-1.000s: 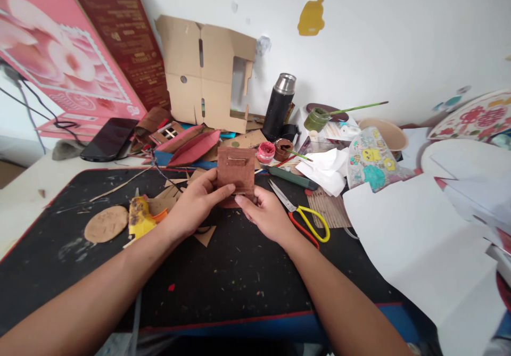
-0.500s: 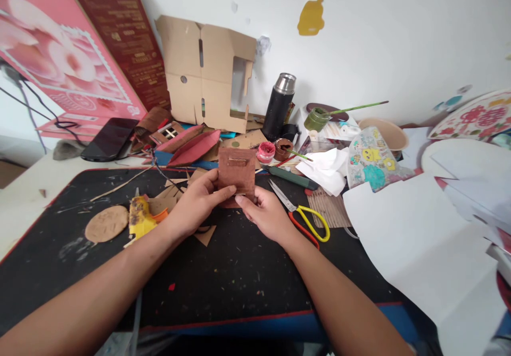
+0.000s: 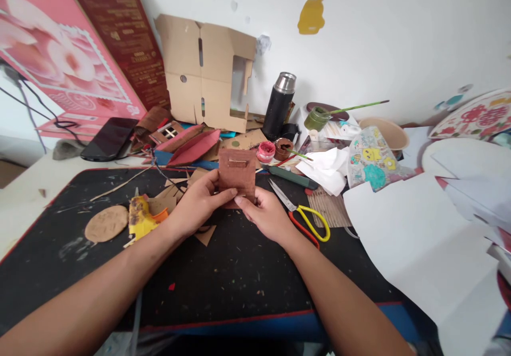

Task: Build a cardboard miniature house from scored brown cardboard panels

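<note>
Between my hands, above the black mat, is a brown painted cardboard piece (image 3: 237,174), roughly square, with a small raised strip near its top. My left hand (image 3: 203,199) grips its lower left side, thumb across the front. At the lower right, my right hand (image 3: 265,212) pinches the bottom edge, its thumb tip close to the left thumb. The fingers behind the piece are mostly hidden. To the right of my right hand lie scissors (image 3: 297,209) with yellow and orange handles.
A black mat (image 3: 223,287) covers the desk. Left lie a round cardboard disc (image 3: 107,224) and a yellow piece (image 3: 140,217). Behind are a red paint jar (image 3: 265,151), a brown paint jar (image 3: 282,147), a black thermos (image 3: 277,108) and a cut cardboard sheet (image 3: 183,100). White paper (image 3: 423,249) spreads right.
Almost nothing differs. The brown cardboard piece and both thumbs have shifted very slightly; my hands keep the same grip.
</note>
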`<state>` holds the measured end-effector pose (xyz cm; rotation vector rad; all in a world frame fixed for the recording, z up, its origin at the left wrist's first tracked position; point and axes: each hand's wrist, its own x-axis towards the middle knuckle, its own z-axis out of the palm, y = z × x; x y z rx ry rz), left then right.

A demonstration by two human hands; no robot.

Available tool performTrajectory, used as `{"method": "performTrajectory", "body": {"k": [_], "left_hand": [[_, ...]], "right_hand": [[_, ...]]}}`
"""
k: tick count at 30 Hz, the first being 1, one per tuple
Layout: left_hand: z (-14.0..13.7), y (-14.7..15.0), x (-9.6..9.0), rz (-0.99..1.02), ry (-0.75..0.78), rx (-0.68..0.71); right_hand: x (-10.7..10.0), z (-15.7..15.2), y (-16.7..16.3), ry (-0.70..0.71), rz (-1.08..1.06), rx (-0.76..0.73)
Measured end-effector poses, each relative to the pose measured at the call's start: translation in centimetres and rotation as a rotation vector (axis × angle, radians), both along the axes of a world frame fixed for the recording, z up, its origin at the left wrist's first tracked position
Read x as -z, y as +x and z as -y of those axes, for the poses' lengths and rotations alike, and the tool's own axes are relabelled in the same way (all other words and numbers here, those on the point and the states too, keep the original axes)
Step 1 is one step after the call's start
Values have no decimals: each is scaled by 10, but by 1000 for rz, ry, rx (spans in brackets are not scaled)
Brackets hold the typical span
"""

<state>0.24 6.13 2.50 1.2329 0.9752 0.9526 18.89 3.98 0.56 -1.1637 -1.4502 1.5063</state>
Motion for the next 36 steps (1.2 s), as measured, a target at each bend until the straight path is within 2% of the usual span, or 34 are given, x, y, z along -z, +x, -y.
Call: {"method": "performTrajectory", "body": {"k": [14,22,27,31,36], "left_hand": [[-2,-2,1,-12,11,-2],[-2,-1,-1,-12,37,9],[-2,-2,1,-81,62,-5],[0,-2,0,-122,16,38],[3,1,-4,-65,-36,70]], "right_hand": [[0,1,1,0,14,9],[-1,0,0,-42,-55,4],[0,-1,0,-54,-43,11],[-1,-1,0,-57,-50,13],[-3,-1,1,-51,-50,20]]}}
